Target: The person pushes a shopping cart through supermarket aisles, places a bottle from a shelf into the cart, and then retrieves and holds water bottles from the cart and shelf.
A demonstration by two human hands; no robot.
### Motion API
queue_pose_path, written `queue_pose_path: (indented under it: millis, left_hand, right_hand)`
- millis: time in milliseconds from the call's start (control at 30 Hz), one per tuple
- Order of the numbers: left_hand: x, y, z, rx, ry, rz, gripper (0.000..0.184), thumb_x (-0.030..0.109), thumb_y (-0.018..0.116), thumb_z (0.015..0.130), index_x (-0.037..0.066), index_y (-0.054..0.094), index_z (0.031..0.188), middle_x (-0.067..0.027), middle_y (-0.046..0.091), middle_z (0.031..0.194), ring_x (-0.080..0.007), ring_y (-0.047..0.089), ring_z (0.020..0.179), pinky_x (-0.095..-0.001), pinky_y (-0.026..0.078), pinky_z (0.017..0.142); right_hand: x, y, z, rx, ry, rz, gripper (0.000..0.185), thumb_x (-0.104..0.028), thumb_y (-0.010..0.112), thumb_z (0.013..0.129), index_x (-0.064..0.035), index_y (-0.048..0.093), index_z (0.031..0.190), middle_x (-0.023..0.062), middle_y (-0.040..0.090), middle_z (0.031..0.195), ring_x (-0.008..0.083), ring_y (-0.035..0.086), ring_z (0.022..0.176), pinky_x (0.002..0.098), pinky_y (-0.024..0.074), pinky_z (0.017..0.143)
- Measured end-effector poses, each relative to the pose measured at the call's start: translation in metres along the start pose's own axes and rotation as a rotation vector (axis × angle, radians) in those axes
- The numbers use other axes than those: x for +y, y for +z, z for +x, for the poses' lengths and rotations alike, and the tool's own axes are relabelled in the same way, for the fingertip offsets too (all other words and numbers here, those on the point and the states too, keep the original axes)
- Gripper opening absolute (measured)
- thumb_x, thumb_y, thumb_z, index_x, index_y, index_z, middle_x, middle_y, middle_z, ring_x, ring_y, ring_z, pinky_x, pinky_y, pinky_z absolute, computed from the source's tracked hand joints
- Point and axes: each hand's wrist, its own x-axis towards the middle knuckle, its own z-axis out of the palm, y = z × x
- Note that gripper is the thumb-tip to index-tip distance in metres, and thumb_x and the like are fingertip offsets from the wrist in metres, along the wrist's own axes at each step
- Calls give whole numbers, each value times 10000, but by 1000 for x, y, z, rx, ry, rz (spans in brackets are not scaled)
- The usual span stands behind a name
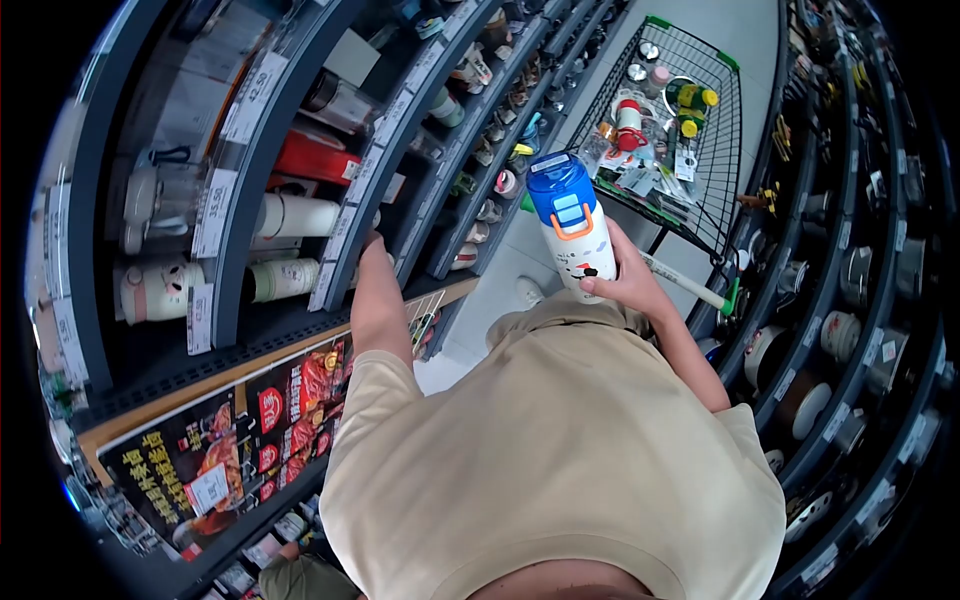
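My right hand [628,278] is wrapped round a white water bottle [580,245] with a blue lid, an orange clasp and a cartoon print. The bottle stands nearly upright in front of my body. On the left, my left hand [372,244] reaches in at the shelf, and the shelf's edge with its price tags hides the fingers. Close to it lies a white bottle [297,216] on its side. Below that is a pale bottle with a green end [284,280], and farther left a white printed bottle [160,290].
A green-trimmed wire shopping cart [738,150] holding several goods stands ahead, its handle [690,283] near my right arm. Shelves of cookware [800,400] line the right side. A poster board [230,450] runs under the left shelf. Another person's sleeve [305,578] shows at the bottom.
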Motion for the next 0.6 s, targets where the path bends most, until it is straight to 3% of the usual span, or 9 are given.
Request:
queue_pose_path:
  millis: [467, 600]
  left_hand:
    - [-18, -7, -53, 76, 204, 313, 847, 174, 824, 782, -32, 331, 1438, -237, 435, 1453, -336, 477, 1310, -421, 416, 1077]
    - [-5, -18, -97, 74, 239, 237, 905, 189, 844, 764, -53, 303, 1448, -264, 427, 1449, -362, 479, 1308, -440, 412, 1086]
  right_hand:
    - [0, -2, 10, 33, 30, 43, 963, -298, 838, 732, -30, 314, 1494, 93, 506, 1364, 184, 498, 1253, 346, 399, 1061]
    - [2, -4, 20, -2, 13, 48, 959, -303, 838, 735, -26, 315, 1490, 89, 501, 1368, 182, 492, 1259, 345, 393, 1067]
